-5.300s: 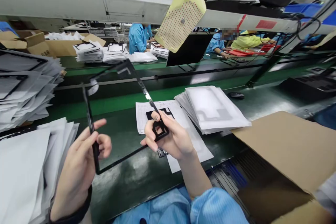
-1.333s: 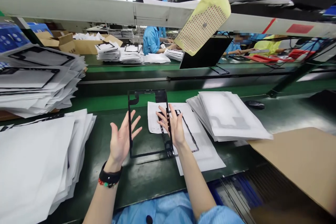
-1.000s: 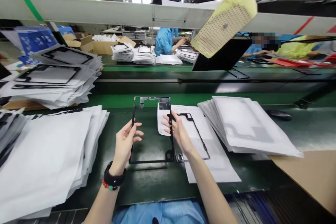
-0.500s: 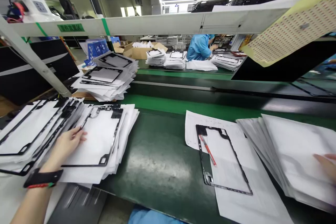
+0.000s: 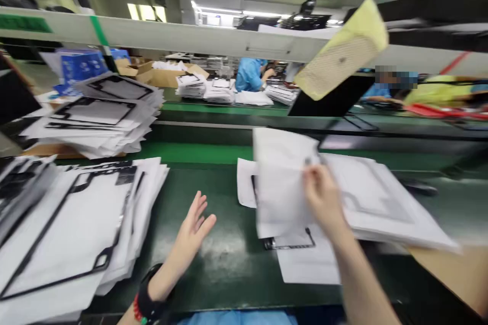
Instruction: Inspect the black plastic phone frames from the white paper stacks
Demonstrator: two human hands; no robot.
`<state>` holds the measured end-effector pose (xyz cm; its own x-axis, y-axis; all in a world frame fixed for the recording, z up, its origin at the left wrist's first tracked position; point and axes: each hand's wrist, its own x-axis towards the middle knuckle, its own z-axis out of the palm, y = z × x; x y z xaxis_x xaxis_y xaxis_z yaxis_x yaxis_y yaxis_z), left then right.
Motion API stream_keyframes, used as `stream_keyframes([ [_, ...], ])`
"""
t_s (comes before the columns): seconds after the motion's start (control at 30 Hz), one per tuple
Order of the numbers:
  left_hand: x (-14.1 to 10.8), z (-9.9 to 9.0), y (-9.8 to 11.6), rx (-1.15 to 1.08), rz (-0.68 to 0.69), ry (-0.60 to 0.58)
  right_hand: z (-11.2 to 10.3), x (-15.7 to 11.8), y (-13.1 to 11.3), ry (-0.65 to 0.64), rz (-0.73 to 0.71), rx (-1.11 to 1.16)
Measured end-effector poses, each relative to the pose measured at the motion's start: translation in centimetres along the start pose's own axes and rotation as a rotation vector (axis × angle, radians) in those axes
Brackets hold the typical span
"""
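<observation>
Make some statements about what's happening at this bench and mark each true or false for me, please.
1. The right fingers hold a white sheet. True.
2. A black frame lies on top of the stack at the left. True.
3. The left fingers grip a black frame. False: they hold nothing.
4. Both wrists are bare. False: the left one has a black wristband.
5. The sheet hanging by the beam is blue. False: the hanging sheet is yellow.

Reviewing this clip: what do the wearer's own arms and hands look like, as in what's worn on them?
Both the left hand and right hand are ungloved, and the visible forearms are sleeveless. The left wrist carries a broad black band and a red beaded bracelet with a green bead. The right wrist shows no band.
</observation>
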<state>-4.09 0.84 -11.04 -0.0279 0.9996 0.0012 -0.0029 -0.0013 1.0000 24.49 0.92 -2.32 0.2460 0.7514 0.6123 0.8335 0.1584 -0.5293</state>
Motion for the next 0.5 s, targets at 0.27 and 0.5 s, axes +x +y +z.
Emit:
stream_keyframes([
  [0.27, -0.2, 2.2, 1.2, -0.172, -0.134, -0.066, 4.0, -5.2, -5.7, -0.292, -0.417, 0.417],
  [0.5, -1.8, -1.9, 2.4, -0.082, -0.079, 0.127, 4.9, -5.5, -2.3, -0.255, -0.853, 0.002],
])
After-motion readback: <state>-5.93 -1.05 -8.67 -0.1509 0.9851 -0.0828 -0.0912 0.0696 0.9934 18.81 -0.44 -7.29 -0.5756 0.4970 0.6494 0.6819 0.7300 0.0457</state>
